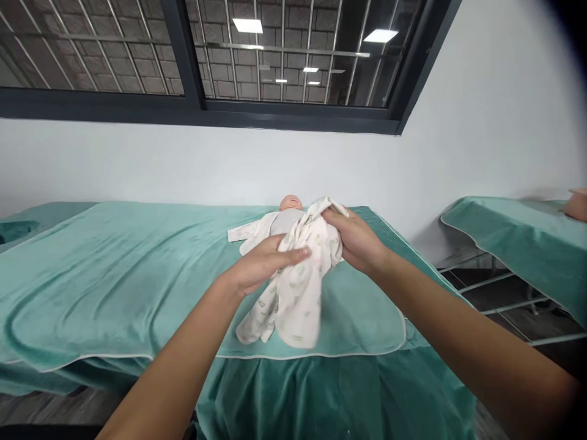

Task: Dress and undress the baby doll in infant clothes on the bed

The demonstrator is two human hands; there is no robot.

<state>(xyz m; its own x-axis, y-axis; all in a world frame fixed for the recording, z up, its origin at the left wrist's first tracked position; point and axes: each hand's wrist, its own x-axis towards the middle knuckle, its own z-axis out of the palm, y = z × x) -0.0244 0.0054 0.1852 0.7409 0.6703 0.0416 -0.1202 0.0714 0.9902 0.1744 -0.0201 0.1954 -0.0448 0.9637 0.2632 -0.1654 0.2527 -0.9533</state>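
Between my two hands hangs a small white printed baby garment (300, 299), bunched at its top and loose at its lower end. My left hand (268, 260) grips its left side, the thumb lying across the front. Its upper right part is pinched in my right hand (353, 235). Behind the garment a baby doll (290, 202) lies on its back on the bed. A grey top covers the doll's chest, and a white long-sleeved garment (250, 233) is spread beside and under it. The held cloth hides the doll's lower body.
A green velvety cover (114, 263) with pale piping drapes over the bed. A white wall (206, 162) and a dark-framed window (298, 116) stand behind it. To the right is a second green-covered bed (518, 235) with metal rails (518, 305) below.
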